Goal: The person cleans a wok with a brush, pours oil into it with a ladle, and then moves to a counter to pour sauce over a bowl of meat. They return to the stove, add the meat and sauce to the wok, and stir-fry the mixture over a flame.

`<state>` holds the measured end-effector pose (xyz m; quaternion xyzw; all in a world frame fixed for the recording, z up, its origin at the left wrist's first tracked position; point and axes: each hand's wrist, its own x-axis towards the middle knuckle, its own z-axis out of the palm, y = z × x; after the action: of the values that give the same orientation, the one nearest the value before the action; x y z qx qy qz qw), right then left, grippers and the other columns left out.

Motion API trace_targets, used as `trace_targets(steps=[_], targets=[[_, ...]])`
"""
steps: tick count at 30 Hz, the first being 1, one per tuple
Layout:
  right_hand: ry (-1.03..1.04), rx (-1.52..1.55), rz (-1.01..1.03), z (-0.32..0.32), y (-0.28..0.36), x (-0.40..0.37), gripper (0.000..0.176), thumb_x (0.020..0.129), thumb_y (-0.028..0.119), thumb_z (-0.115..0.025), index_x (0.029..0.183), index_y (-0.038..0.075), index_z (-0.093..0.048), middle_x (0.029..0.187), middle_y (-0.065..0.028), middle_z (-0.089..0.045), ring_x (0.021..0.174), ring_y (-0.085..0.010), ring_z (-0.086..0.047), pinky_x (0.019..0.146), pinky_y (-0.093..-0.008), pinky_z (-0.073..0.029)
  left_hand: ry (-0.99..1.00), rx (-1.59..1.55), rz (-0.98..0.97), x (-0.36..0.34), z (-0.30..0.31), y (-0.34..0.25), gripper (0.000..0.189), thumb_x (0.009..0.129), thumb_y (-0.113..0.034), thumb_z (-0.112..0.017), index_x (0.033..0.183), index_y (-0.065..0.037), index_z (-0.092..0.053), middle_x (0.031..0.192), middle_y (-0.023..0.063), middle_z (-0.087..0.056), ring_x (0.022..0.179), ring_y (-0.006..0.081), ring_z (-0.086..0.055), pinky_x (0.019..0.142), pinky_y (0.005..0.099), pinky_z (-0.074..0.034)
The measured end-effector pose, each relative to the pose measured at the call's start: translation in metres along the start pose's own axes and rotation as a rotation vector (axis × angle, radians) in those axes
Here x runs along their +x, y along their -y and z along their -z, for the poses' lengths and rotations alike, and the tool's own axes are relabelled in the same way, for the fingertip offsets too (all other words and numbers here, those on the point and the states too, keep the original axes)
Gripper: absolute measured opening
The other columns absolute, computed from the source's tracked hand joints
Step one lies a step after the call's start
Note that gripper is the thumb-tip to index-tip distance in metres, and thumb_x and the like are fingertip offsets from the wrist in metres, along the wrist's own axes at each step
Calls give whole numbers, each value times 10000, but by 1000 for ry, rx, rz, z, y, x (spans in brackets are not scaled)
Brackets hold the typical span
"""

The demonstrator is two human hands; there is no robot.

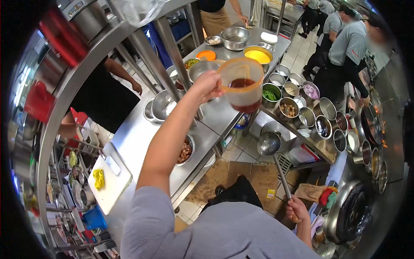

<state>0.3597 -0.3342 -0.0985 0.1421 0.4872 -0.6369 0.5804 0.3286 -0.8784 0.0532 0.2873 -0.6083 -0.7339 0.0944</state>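
Note:
My left hand (208, 86) is raised at the end of an outstretched arm, fingers wrapped round the handle of a translucent plastic jug (252, 96). The jug has an orange rim, and reddish-brown liquid fills its lower part. Low on the right, my right hand (296, 210) grips the wooden end of a long metal ladle (269, 143). The ladle's bowl points away from me and overlaps a metal pot (280, 131) in this view. Beyond the jug stands a steel bowl of yellow liquid (258, 55).
Several metal containers, with green vegetables (271, 92), sliced onion (310, 90) and sauces, crowd the right counter. A wok (355, 211) sits at far right. On the left steel table (133, 142) are a white cutting board (110, 179) and a bowl of meat (186, 151). Several people stand around.

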Motion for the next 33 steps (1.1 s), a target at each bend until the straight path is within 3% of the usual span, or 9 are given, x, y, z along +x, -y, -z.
trace_targets(steps=[6,10,13,16,19,21,25,28,33], targets=[[77,-122,37,22,19,-34,316,884,142,-575,1171,103,-451,613,-14,-404,422,-85,-354,374,-233,-318,-182,82,-22,-129,73,6,128,823,-84,-483,932,-81,-550,652,-18,-460,434,74,-478,334,197,-390],[196,-114,-6,48,25,-78,502,831,145,-645,1265,57,-410,598,-13,-390,420,-82,-330,365,-217,-279,-255,171,-49,-203,141,-3,53,761,-77,-497,813,-86,-506,588,4,-496,384,93,-494,337,212,-402],[251,-74,-33,29,40,-101,571,790,131,-682,1275,25,-398,573,-10,-373,410,-78,-311,357,-208,-256,-526,156,-60,-240,178,0,14,771,-79,-494,777,-85,-505,552,14,-489,375,95,-486,336,211,-392],[308,-69,-19,2,45,-97,601,768,110,-691,1277,-2,-391,551,-15,-359,402,-73,-289,359,-199,-249,-683,75,-16,-252,228,28,121,780,-67,-487,901,-66,-496,690,60,-523,496,132,-558,414,224,-455],[385,-225,12,-44,42,-74,634,774,128,-686,1312,15,-370,564,-6,-357,411,-69,-301,354,-201,-239,-833,-74,-6,-241,275,77,144,787,-55,-477,930,-59,-487,747,80,-527,556,168,-584,468,247,-501],[407,-327,52,-96,35,-50,612,787,124,-668,1311,18,-372,571,0,-358,418,-70,-308,351,-206,-243,-774,-142,-62,-222,320,126,167,814,-55,-475,975,-21,-505,770,110,-552,572,189,-600,511,259,-536],[447,-532,125,-209,16,4,528,848,97,-576,1328,31,-365,593,1,-393,443,-66,-352,360,-219,-290,-895,-326,-120,-194,333,181,272,786,0,-442,1039,102,-449,847,214,-569,592,258,-619,535,316,-576],[446,-869,275,-296,8,43,512,872,75,-526,1352,41,-352,616,4,-437,451,-73,-405,391,-218,-339,-846,-469,-145,-180,347,222,257,796,-10,-421,997,149,-431,785,218,-582,622,249,-623,515,314,-564],[505,-1426,411,-404,-1,88,512,867,67,-522,1350,37,-356,648,-48,-520,494,-152,-522,468,-292,-419,-829,-546,-117,-192,333,229,243,909,-167,-443,1029,42,-409,830,126,-539,645,215,-628,517,289,-546]])
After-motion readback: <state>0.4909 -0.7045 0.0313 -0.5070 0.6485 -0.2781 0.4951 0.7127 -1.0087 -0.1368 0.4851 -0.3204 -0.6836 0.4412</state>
